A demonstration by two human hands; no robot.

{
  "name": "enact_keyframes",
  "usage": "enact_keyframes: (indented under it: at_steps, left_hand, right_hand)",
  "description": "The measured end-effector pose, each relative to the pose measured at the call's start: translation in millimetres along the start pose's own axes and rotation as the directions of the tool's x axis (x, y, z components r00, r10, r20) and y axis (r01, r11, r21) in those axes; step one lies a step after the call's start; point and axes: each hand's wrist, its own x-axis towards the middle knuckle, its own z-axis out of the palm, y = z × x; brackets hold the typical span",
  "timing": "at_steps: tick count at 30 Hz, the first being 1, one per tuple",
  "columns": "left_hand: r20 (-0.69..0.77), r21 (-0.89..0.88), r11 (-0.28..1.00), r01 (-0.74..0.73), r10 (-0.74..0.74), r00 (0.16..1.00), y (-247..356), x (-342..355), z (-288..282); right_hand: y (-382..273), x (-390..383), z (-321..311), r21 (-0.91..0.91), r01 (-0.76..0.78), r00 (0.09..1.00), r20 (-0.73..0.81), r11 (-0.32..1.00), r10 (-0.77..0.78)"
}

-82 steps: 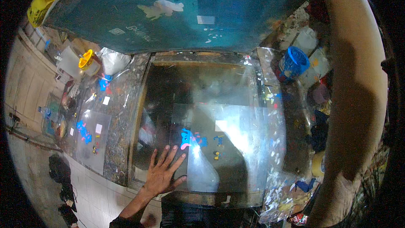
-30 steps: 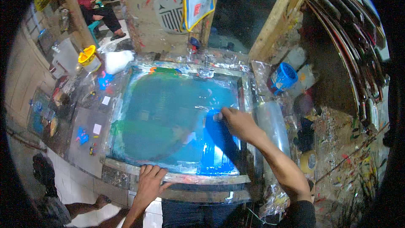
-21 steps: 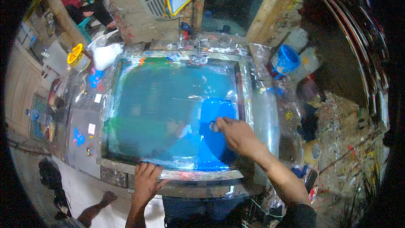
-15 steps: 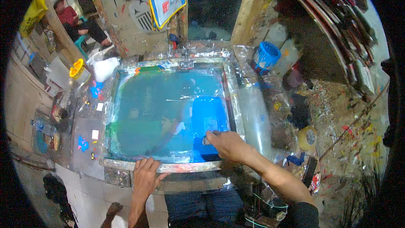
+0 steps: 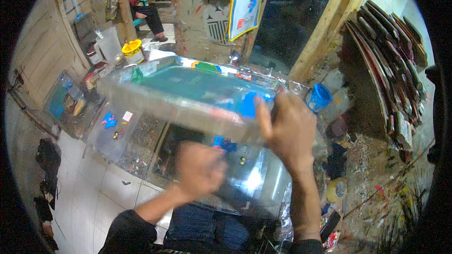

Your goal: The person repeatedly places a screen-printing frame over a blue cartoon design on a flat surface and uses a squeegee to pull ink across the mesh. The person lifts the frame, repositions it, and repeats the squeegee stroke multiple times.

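Note:
A screen printing frame (image 5: 221, 115) with a teal mesh (image 5: 188, 82) is tilted up, its near rail raised off the table and blurred. Blue ink (image 5: 252, 103) lies on the mesh toward the right. My right hand (image 5: 292, 129) is closed at the frame's right near part, thumb over the rail, the other fingers largely hidden. Below the frame, my left hand (image 5: 202, 169) is curled and smeared, just above a clear sheet (image 5: 256, 160) with a blue printed figure (image 5: 225, 143); whether it pinches anything is unclear. No squeegee can be made out.
Left of the frame lies another clear printed sheet (image 5: 110, 134). A yellow-rimmed tub (image 5: 133, 51) stands back left, a blue bucket (image 5: 320, 96) at right. A tape roll (image 5: 336, 190) lies near right. Stacked frames (image 5: 391, 70) lean far right; a person (image 5: 141, 7) sits behind.
The frame's near side has risen from the table, exposing the printed sheet. My left hand left the near rail and moved right beneath it; my right hand moved up and right. The view shifted.

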Motion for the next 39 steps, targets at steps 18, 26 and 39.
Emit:
enact_keyframes:
  at_steps: [18, 26, 39]
  left_hand:
    - [0.483, 0.179, 0.983, -0.052, -0.041, 0.875, -177.1, -49.5, 87.1]
    - [-0.316, -0.511, 0.389, 0.767, -0.914, 0.253, -181.0, -101.9, -53.8]
    - [-0.046, 0.786, 0.440, 0.434, -0.659, 0.751, -265.3, -161.1, -168.9]
  right_hand:
    - [154.2, 284.9, 4.3, 0.138, -0.008, 0.989, 0.146, 0.990, -0.012]
    - [119.8, 288.9, -16.4, 0.148, -0.169, 0.937, 0.330, 0.974, 0.112]
    - [141.4, 296.3, -10.8, -0.006, -0.233, 0.927, 0.300, 0.972, 0.224]
